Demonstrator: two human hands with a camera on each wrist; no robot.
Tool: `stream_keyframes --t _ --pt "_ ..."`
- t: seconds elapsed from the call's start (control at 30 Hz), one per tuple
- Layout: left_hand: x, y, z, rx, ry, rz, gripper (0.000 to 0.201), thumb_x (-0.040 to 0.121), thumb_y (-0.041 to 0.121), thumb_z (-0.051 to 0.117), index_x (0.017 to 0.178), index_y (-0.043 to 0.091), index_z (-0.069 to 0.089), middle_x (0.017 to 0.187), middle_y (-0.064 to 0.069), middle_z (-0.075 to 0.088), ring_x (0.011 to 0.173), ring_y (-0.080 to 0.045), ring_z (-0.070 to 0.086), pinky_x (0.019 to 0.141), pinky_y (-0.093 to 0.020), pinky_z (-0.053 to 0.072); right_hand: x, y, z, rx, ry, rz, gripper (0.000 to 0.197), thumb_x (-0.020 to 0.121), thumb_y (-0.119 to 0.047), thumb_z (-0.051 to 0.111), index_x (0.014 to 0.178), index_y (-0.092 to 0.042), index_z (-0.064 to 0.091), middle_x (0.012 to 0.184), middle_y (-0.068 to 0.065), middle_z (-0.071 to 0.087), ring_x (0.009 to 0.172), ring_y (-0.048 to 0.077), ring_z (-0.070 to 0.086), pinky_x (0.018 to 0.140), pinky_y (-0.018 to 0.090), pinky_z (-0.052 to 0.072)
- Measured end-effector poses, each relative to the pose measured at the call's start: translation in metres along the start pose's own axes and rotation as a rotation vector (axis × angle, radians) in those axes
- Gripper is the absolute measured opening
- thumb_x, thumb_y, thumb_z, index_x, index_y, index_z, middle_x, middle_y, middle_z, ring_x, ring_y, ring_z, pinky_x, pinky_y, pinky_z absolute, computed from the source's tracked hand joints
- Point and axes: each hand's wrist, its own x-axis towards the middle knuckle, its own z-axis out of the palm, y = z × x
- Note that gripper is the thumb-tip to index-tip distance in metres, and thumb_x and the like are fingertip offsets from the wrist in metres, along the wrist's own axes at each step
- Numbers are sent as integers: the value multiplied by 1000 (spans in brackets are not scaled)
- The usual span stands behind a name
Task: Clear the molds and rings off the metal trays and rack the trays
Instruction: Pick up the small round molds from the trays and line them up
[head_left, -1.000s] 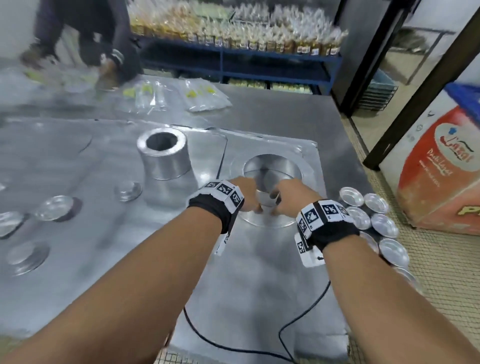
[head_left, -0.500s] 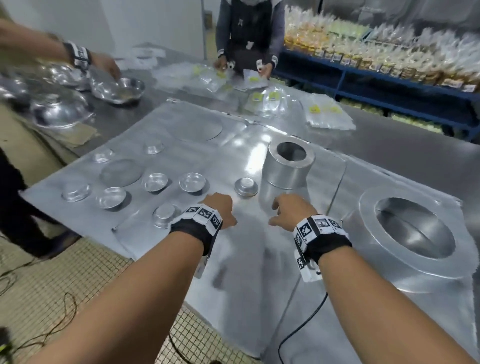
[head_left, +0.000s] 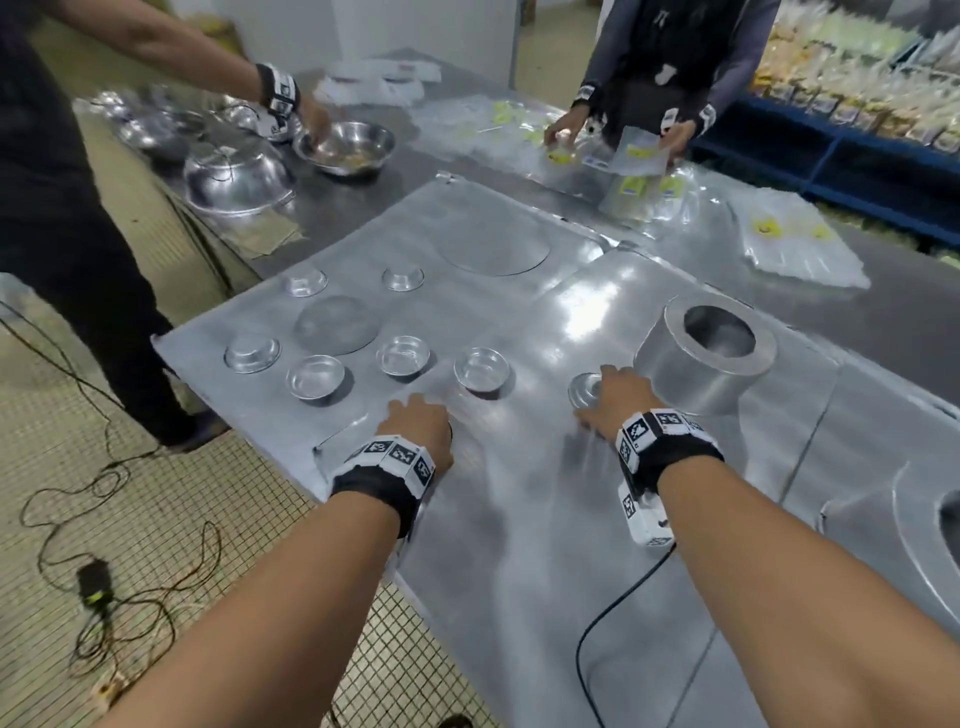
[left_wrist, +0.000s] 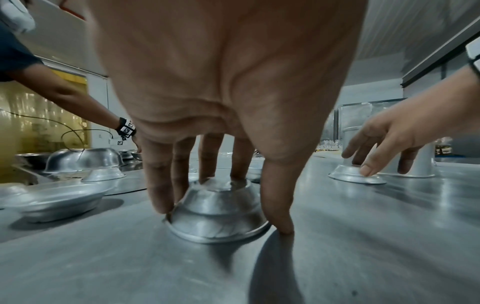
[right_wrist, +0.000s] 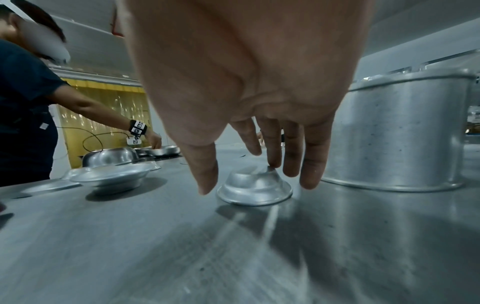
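Observation:
Several small round metal molds (head_left: 480, 368) sit on the metal trays (head_left: 524, 525) in front of me. My left hand (head_left: 420, 420) is down over one upturned mold (left_wrist: 218, 214). Its fingers (left_wrist: 159, 197) touch the top and the left rim, and the thumb stands at the right rim. My right hand (head_left: 609, 396) hovers spread over another upturned mold (right_wrist: 255, 190), beside a tall metal ring (head_left: 706, 358). Only one fingertip (right_wrist: 272, 162) touches that mold's top; the thumb hangs clear. In the head view the left hand hides its mold.
A wide flat ring (head_left: 930, 535) lies at the right edge. A person on the left reaches into a steel bowl (head_left: 344, 146) beside an upturned large bowl (head_left: 236, 179). Another person at the back handles plastic packets (head_left: 638, 153). A black cable (head_left: 613, 613) crosses the near tray.
My view swung left, away from the wide ring. Both hands left that ring and went forward; the left came down onto a small mold and the right reached the mold by the tall ring.

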Motion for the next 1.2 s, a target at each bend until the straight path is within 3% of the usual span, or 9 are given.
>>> stream_keyframes --t 0.1,0.23,0.4,0.63,0.77,0.93,1.07,1.13,1.2 --pt "6 -7 1 -20 39 15 42 84 27 62 124 16 59 124 -11 50 121 -36 45 98 -44 48 16 -5 4 -8 -31 29 65 88 -52 58 134 -8 46 127 11 51 120 30 51 99 38 39" --pt "9 -6 -5 -41 66 35 26 75 25 69 99 14 66 106 -9 60 103 -34 59 84 -36 51 25 -4 8 -27 -38 61 65 84 -52 64 130 -9 45 124 13 52 118 30 52 99 38 40" --pt "13 -7 -14 -81 58 24 34 64 29 79 91 14 65 95 -7 64 88 -31 65 76 -34 56 25 -3 10 16 3 107 65 82 -46 70 130 -10 44 123 13 54 118 31 52 100 39 43" --pt "10 -11 -23 -101 39 9 27 66 26 69 87 14 59 91 -9 58 94 -34 59 65 -32 48 15 1 16 183 50 194 98 50 -54 85 131 -21 42 123 8 54 125 32 42 96 43 48" --pt "3 -5 -31 -43 -2 7 54 60 46 82 100 16 60 101 -8 56 98 -32 58 66 -31 46 3 2 10 206 39 168 103 40 -61 76 131 -20 49 130 10 49 123 33 50 97 45 50" --pt "-12 11 -34 -49 12 14 68 64 55 77 116 17 56 119 -11 49 105 -34 58 72 -32 47 -32 0 -4 277 56 132 85 51 -53 82 124 -20 55 124 8 46 115 31 54 95 40 50" --pt "-34 31 -39 -94 26 119 84 68 59 76 133 15 46 132 -13 43 114 -33 56 85 -35 46 -73 5 -8 319 148 41 74 58 -47 85 117 -15 54 116 5 42 103 24 56 87 31 49" --pt "-49 45 -41 -103 22 166 86 67 60 75 134 15 44 132 -14 42 112 -35 56 84 -36 47 -99 10 -10 323 173 23 72 61 -48 83 118 -15 54 117 5 43 103 23 56 90 34 49" --pt "-68 59 -43 -131 53 218 77 66 58 74 125 15 49 126 -12 45 103 -32 58 78 -33 47 -124 18 -12 315 193 30 76 59 -54 81 121 -17 55 120 3 46 109 23 54 92 39 50"
